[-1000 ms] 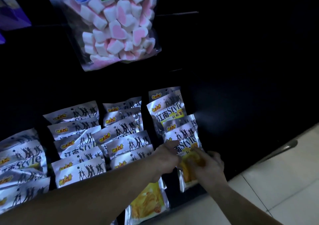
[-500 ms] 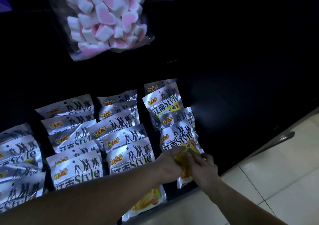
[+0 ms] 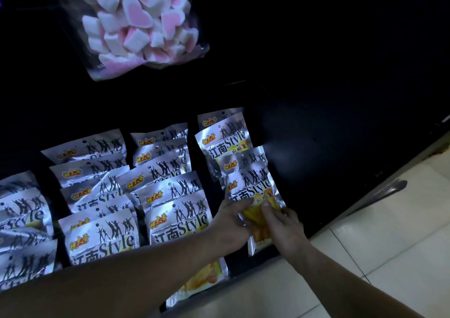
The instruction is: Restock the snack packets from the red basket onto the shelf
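Observation:
Rows of silver snack packets (image 3: 175, 220) stand in columns on a dark shelf (image 3: 314, 152). Both hands are on the front packet (image 3: 250, 188) of the rightmost column. My left hand (image 3: 231, 220) grips its lower left side, thumb on the front. My right hand (image 3: 283, 227) pinches its lower right side over the yellow window. The packet leans back against those behind it. The red basket is out of view.
A clear bag of pink and white heart marshmallows (image 3: 143, 27) hangs above the packets. One packet (image 3: 202, 278) sticks out over the shelf's front edge beneath my left forearm. Pale floor tiles (image 3: 379, 242) lie to the right. The shelf's right part is dark.
Both hands have closed in on the front right packet and set it more upright, so more of its printed face shows. The view has shifted so the marshmallow bag sits higher in frame.

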Demonstrator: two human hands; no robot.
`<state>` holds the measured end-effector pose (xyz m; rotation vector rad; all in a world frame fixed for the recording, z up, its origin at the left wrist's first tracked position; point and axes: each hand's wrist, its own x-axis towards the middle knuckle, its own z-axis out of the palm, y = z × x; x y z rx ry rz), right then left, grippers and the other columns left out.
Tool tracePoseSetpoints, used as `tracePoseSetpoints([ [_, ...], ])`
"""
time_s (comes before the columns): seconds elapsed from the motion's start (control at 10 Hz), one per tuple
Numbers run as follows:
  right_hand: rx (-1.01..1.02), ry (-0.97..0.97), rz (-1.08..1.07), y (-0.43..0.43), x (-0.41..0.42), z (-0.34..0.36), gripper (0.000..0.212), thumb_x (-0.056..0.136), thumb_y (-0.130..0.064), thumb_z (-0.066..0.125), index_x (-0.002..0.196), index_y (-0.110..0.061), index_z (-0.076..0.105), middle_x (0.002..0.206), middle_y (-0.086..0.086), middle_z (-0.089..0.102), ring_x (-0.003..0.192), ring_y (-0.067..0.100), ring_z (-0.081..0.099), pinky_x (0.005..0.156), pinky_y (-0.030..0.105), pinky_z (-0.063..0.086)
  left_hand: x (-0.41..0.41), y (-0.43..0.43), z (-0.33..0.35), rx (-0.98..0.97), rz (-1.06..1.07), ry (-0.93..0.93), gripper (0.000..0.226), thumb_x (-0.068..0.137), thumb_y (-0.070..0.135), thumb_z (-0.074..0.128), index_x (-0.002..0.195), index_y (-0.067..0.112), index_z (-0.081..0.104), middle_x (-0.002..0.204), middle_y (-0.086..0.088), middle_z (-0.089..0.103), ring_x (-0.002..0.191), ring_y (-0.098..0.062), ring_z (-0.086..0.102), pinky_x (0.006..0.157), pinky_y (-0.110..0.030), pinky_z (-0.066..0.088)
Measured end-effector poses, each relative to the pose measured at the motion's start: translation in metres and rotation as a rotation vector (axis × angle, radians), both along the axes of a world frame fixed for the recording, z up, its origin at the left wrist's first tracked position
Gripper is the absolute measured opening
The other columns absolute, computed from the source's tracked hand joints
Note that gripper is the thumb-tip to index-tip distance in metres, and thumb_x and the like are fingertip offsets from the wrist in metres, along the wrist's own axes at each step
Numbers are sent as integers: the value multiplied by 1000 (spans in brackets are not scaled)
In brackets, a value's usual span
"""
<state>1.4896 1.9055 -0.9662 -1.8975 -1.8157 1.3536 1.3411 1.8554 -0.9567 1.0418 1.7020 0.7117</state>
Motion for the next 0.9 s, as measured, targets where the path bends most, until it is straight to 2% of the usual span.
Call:
tracePoseSetpoints([
  [0.1,-16,0,1,0,2,5,59,96,-73,25,140,-48,54,156,8,29,144,35,25,123,42,16,0,-2,-4,-27,-29,52,64,74,30,67,137,34,59,127,2,57,105,-20,67,92,-32,59],
  [0.2,-8,-61,44,-3,4,13,58,102,-62,20,144,-38,53,150,11,35,141,33,26,118,37,16,2,-9,6,-74,-56,16,58,86,21,76,136,40,54,105,11,66,98,-14,70,86,-25,56],
  [0.3,-32,-81,59,-5,5,14,59,103,-61,17,146,-38,50,149,13,33,139,34,24,117,38,16,2,-13,-1,-92,-70,-9,55,91,23,75,140,36,55,106,15,62,106,-14,67,94,-27,55],
  [0.4,-68,-64,14,-5,7,5,65,97,-72,17,142,-43,53,151,7,25,139,36,23,119,44,18,6,-14,-7,-96,-90,45,46,92,33,73,135,35,58,114,10,62,111,-13,63,101,-33,53],
  [0.5,-56,-78,31,-3,9,0,64,96,-73,18,141,-44,54,148,6,26,138,36,25,118,44,19,7,-13,-14,-91,-97,74,34,89,43,71,122,40,63,122,3,58,111,-13,61,98,-36,53],
  [0.6,-15,-101,62,-3,14,-2,61,94,-75,23,135,-48,58,140,9,34,135,36,34,117,42,25,6,-11,-20,-78,-69,53,36,93,34,71,127,39,60,106,8,62,99,-9,64,85,-24,53],
  [0.7,55,-90,78,-4,22,2,52,92,-76,34,121,-48,66,118,3,49,118,29,54,105,38,41,4,-11,-19,-46,-19,54,34,94,19,68,125,33,64,83,12,67,66,1,60,60,-11,48],
  [0.8,117,-94,92,-6,27,12,48,93,-71,41,111,-37,70,107,0,63,104,22,62,96,38,48,-3,-12,-10,-29,7,54,53,93,16,67,143,25,54,79,9,72,65,-2,64,61,-14,50],
  [0.9,115,-15,98,-12,24,27,47,94,-66,44,100,-29,73,96,-5,72,95,17,66,93,38,51,-11,-13,8,-38,-6,7,56,91,15,71,144,19,53,92,-4,78,78,-11,69,71,-22,54],
])
